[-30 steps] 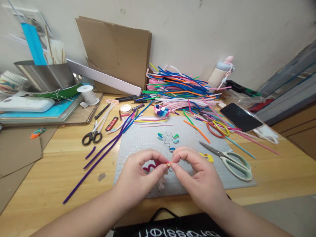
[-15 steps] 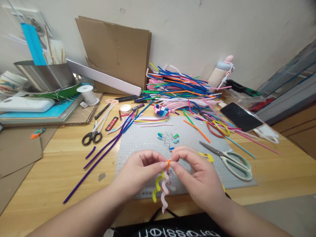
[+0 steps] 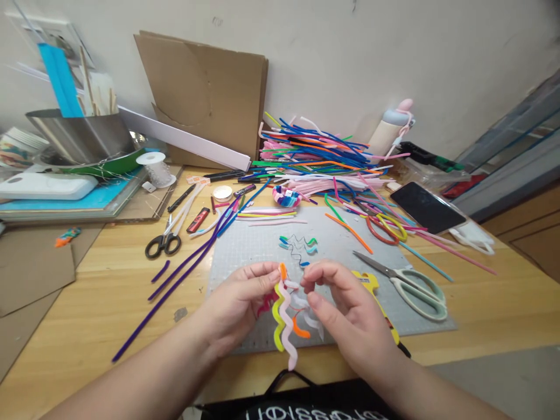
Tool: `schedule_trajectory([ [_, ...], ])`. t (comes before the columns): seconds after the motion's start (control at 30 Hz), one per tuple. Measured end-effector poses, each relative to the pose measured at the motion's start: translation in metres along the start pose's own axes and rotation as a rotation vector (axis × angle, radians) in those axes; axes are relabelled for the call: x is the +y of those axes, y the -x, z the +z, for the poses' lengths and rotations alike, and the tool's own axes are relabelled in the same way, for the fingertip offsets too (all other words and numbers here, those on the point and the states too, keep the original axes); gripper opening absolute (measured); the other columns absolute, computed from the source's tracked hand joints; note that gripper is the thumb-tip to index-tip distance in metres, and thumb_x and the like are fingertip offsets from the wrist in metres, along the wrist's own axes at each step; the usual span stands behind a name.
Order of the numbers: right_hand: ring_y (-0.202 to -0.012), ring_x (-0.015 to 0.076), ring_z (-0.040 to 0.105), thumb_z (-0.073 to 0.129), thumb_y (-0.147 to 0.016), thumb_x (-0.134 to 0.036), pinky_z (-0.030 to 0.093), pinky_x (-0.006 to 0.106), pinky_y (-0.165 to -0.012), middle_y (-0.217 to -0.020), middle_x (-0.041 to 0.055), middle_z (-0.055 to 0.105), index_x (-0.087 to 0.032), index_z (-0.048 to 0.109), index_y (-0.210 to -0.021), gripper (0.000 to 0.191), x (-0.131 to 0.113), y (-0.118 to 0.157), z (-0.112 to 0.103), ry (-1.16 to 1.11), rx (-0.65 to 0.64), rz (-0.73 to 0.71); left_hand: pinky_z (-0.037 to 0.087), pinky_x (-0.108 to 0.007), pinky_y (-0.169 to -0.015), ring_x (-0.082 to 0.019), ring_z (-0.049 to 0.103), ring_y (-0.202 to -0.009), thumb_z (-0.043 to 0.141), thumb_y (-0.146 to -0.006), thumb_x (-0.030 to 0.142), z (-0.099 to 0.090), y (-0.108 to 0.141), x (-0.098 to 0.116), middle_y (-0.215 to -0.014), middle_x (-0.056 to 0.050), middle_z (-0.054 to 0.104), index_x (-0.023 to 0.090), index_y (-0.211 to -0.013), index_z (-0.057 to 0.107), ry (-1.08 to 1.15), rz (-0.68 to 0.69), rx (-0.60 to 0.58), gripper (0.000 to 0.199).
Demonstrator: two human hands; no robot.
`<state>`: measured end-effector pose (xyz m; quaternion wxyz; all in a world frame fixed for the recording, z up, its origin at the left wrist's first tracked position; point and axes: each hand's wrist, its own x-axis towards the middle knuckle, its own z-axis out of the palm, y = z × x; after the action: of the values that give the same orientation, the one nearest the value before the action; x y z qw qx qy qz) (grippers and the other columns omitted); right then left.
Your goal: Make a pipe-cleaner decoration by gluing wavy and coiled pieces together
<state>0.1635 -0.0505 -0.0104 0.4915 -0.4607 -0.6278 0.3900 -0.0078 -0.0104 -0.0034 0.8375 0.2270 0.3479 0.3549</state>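
My left hand (image 3: 245,300) pinches the top of a bunch of wavy pipe cleaners (image 3: 285,312) between thumb and forefinger. An orange loop sticks up at the pinch. Yellow-green and pale pink strands hang down in waves; white, orange and magenta pieces show behind them. Just right of the bunch is my right hand (image 3: 350,315), its fingers curled and its thumb apart from the forefinger, with nothing visible between them. Under both hands lies a grey cutting mat (image 3: 245,251). Blue and green curled pieces joined by thin dark wire (image 3: 298,242) rest on it beyond the hands.
Green-handled scissors (image 3: 415,289) and a yellow tool (image 3: 370,283) lie at the right. Black-handled scissors (image 3: 163,244) and long purple pipe cleaners (image 3: 175,280) are at the left. A heap of pipe cleaners (image 3: 324,151), a phone (image 3: 429,207) and a bottle (image 3: 389,128) stand farther back.
My right fingers have come off the orange piece and moved slightly right. My left hand has shifted left with the bunch, which now shows more orange, white and magenta pieces.
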Motion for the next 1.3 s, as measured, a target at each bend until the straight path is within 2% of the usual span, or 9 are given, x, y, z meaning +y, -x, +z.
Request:
schedule_trajectory([
  [0.1, -0.088, 0.0177, 0.055, 0.059, -0.083, -0.025, 0.048, 0.034, -0.08, -0.092, 0.002, 0.057, -0.026, 0.054, -0.102, 0.019, 0.0, 0.0, 0.002, 0.047, -0.04, 0.021, 0.038, -0.021, -0.06, -0.009, 0.054, -0.058, 0.077, -0.069, 0.023, 0.0, 0.001, -0.001, -0.067, 0.0, 0.064, 0.014, -0.075, 0.065, -0.048, 0.031, 0.018, 0.016],
  [0.17, -0.086, 0.018, 0.055, 0.058, -0.083, -0.027, 0.047, 0.036, -0.08, -0.091, 0.0025, 0.058, -0.025, 0.054, -0.101, 0.018, 0.0, -0.001, 0.005, 0.032, -0.057, 0.074, 0.036, -0.021, -0.058, -0.008, 0.051, -0.057, 0.077, -0.069, 0.025, 0.0, 0.001, -0.003, -0.067, 0.001, 0.063, 0.015, -0.074, 0.066, -0.103, 0.074, 0.025, 0.016],
  [0.33, -0.074, 0.0154, 0.055, 0.053, -0.087, -0.031, 0.049, 0.031, -0.066, -0.083, 0.0017, 0.056, -0.022, 0.053, -0.087, 0.009, -0.002, -0.003, 0.012, -0.163, -0.076, 0.235, 0.033, -0.021, -0.056, -0.008, 0.047, -0.059, 0.074, -0.072, 0.028, 0.0, 0.001, -0.005, -0.066, 0.002, 0.06, 0.016, -0.076, 0.066, -0.275, 0.153, 0.055, 0.015],
  [0.67, -0.072, 0.0132, 0.053, 0.056, -0.085, -0.032, 0.046, 0.026, -0.065, -0.079, -0.0003, 0.056, -0.021, 0.054, -0.084, 0.011, -0.004, -0.006, 0.007, -0.254, -0.063, 0.259, 0.036, -0.021, -0.06, -0.008, 0.05, -0.062, 0.075, -0.071, 0.029, 0.001, 0.003, -0.004, -0.068, 0.001, 0.062, 0.015, -0.075, 0.066, -0.321, 0.144, 0.036, 0.017],
  [0.8, -0.078, 0.0135, 0.054, 0.058, -0.084, -0.029, 0.046, 0.026, -0.07, -0.082, -0.0002, 0.057, -0.022, 0.057, -0.087, 0.008, -0.003, -0.005, 0.004, -0.194, -0.037, 0.214, 0.036, -0.02, -0.058, -0.008, 0.051, -0.06, 0.075, -0.071, 0.027, 0.001, 0.002, -0.005, -0.067, 0.001, 0.063, 0.015, -0.075, 0.066, -0.331, 0.137, 0.017, 0.016],
  [0.97, -0.077, 0.0125, 0.054, 0.059, -0.082, -0.023, 0.046, 0.025, -0.07, -0.08, -0.0015, 0.058, -0.022, 0.059, -0.086, 0.004, -0.004, -0.005, 0.001, -0.098, -0.082, 0.184, 0.037, -0.02, -0.057, -0.008, 0.052, -0.057, 0.075, -0.07, 0.028, 0.002, 0.003, -0.006, -0.064, 0.001, 0.062, 0.015, -0.074, 0.064, -0.301, 0.095, -0.019, 0.017],
  [1.3, -0.074, 0.0129, 0.057, 0.057, -0.079, -0.022, 0.047, 0.025, -0.067, -0.076, -0.0017, 0.061, -0.021, 0.059, -0.08, 0.003, -0.012, -0.015, -0.004, 0.055, -0.152, 0.255, 0.037, -0.02, -0.055, -0.007, 0.049, -0.056, 0.075, -0.068, 0.03, 0.0, 0.003, -0.004, -0.062, 0.001, 0.06, 0.015, -0.071, 0.065, -0.403, 0.065, 0.001, 0.018],
])
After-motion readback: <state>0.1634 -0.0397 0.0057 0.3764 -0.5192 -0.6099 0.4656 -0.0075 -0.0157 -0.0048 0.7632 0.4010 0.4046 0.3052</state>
